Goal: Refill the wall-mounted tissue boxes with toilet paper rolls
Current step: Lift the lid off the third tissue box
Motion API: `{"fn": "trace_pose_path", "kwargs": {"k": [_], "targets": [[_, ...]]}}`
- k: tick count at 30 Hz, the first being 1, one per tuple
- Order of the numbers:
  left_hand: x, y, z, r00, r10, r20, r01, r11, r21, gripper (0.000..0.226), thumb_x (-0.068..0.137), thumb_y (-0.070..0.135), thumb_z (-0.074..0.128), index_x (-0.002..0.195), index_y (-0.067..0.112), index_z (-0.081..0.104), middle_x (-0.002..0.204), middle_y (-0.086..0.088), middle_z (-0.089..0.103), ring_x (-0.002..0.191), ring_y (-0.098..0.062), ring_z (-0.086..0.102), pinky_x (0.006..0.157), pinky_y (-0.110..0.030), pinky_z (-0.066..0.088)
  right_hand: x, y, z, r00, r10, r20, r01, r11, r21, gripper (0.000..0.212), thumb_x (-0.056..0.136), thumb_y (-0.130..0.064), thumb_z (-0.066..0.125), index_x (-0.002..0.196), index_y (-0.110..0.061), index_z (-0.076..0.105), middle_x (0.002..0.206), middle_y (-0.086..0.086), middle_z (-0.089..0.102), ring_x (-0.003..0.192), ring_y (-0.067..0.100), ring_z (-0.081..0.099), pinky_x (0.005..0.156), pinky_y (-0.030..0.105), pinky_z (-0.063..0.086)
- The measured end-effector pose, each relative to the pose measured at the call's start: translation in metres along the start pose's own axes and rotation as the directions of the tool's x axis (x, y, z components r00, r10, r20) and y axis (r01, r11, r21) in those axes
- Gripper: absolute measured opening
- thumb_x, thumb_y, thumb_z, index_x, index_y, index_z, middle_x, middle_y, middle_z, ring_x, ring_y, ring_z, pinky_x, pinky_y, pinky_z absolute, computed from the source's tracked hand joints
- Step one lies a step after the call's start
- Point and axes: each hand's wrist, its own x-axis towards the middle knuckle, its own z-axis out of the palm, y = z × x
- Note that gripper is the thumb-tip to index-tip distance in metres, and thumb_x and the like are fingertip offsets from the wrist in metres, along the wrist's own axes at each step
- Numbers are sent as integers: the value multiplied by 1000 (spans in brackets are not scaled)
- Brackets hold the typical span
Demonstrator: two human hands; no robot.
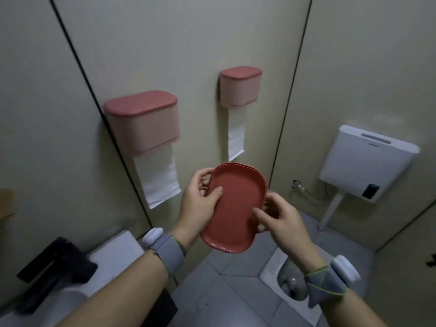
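Two pink tissue boxes hang on the beige partition: a nearer one at left and a farther one at centre. Both have red lids on, and a strip of white paper hangs below each, the left strip and the right strip. I hold a loose red oval lid, underside towards me, in front of the wall below the boxes. My left hand grips its left edge with the thumb on the inside. My right hand holds its right edge.
A white flush tank with its pipe is mounted on the right wall. A squat toilet sits in the grey tiled floor at lower right. A white bin with black objects on it stands at lower left.
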Motion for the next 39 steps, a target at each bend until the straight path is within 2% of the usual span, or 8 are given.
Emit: {"fn": "trace_pose_path", "kwargs": {"k": [10,12,22,24,28,32,35,39], "targets": [[-75,-35,-183,970,-183,-160,219,943,251,48,79,26,68,121,40,50,95,-5,61,75,-28,63,73,-47,58,4,-14,151,971,43,236,-16,993,-119,14,88,-7,67,102,-11,65,78,11,66,60,27,66,55,44,60],[-91,-49,-214,957,-219,-189,263,931,252,43,83,17,69,121,33,54,90,-4,63,70,-26,64,70,-50,59,-1,-14,184,958,61,278,-16,986,-164,16,89,-9,67,104,-13,65,80,13,69,64,29,69,55,42,60],[-127,-133,-307,857,-433,-279,495,841,217,34,90,10,64,121,21,56,95,-4,66,56,-20,69,55,-31,59,-21,26,318,916,213,340,-117,953,-280,26,86,-15,65,108,-29,63,78,3,71,69,20,69,71,44,60],[-127,-149,-310,833,-473,-287,537,817,212,36,89,11,65,122,23,56,95,-3,66,63,-22,70,54,-31,59,-18,41,325,899,260,352,-151,939,-308,30,85,-14,62,108,-33,64,79,2,70,69,21,69,72,46,59],[-119,-185,-306,795,-525,-305,597,765,241,40,88,13,65,125,23,55,91,5,64,81,-21,68,74,-46,61,1,81,338,864,293,409,-100,897,-431,43,81,-7,59,118,-28,64,80,-2,68,72,25,69,75,48,58],[-101,-209,-296,759,-600,-254,651,688,321,56,87,14,63,139,21,45,108,3,62,98,-19,63,87,-30,51,31,116,361,815,329,477,-19,838,-545,46,83,-13,56,127,-28,60,86,-2,70,75,24,70,78,40,58],[-83,-230,-291,721,-643,-258,688,621,376,66,83,11,63,144,22,39,129,-6,55,112,-25,59,97,-33,48,54,141,380,778,348,524,19,820,-572,46,84,-14,55,128,-25,60,94,2,71,85,27,70,82,35,54],[-69,-251,-287,662,-682,-311,737,517,435,68,84,12,59,146,19,34,130,-14,43,127,-33,44,101,-30,40,73,163,401,750,324,577,83,819,-568,41,87,-11,54,126,-19,62,102,9,71,95,32,67,82,34,51]]}}
